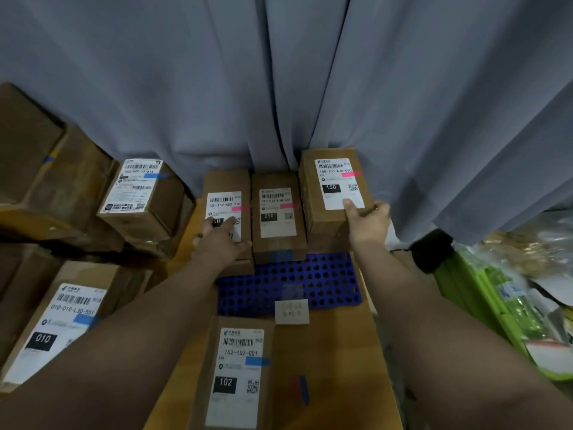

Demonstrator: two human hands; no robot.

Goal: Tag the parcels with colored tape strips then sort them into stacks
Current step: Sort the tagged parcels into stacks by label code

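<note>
My left hand [221, 242] lies flat on the 15H parcel [228, 184], my right hand [367, 223] grips the 150 parcel [336, 181], near a green bin [474, 293] of packets [527, 252].

Grey curtain [279, 72] hangs beyond the left hand [217, 243] and right hand [369, 221]; wooden table [335, 367] lies beneath them; light is dim.

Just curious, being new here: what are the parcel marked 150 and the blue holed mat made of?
Parcel marked 150: likely matte cardboard, from its dull brown faces. Blue holed mat: probably moulded plastic, given even rows of round holes and uniform colour.
</note>
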